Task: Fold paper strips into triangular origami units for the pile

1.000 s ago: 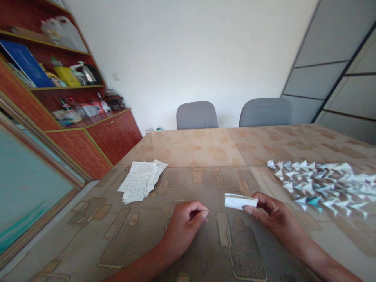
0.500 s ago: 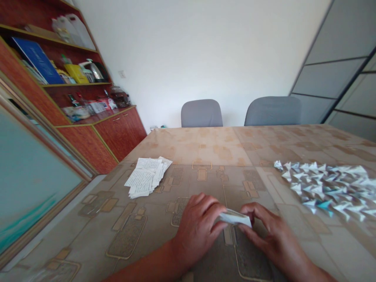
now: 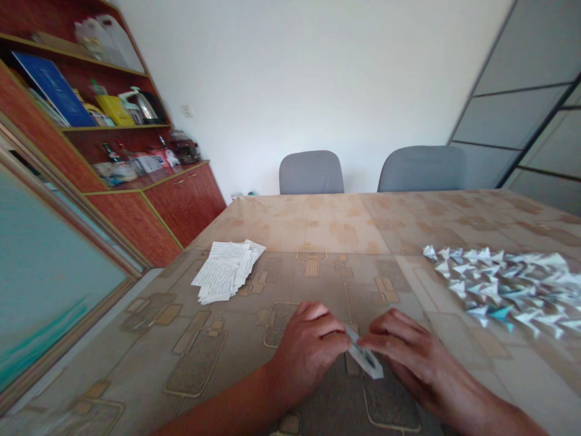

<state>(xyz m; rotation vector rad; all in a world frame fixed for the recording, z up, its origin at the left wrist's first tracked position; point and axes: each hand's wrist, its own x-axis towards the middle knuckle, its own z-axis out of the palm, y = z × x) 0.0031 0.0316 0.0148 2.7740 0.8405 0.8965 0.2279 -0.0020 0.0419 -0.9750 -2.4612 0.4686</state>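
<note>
Between my hands is a small folded strip of printed paper (image 3: 368,361), tilted so its lower end points toward me and to the right. My left hand (image 3: 311,348) pinches its upper left end between thumb and fingers. My right hand (image 3: 411,357) rests its thumb and fingers against the strip's upper right side, its other fingers curled. Left of my hands lies a loose stack of printed paper slips (image 3: 227,272). At the right stand several rows of folded paper pieces (image 3: 503,284), mostly white, with one teal among them.
A patterned cloth covers the table (image 3: 290,224). Two grey chairs (image 3: 311,172) stand at its far edge, by the white wall. A reddish wooden cabinet (image 3: 167,200) with bottles and a kettle on its shelves is at the left.
The folded paper has turned, its right end swinging down toward me. My right hand has shifted from gripping that end to the strip's upper side. My left hand keeps its hold.
</note>
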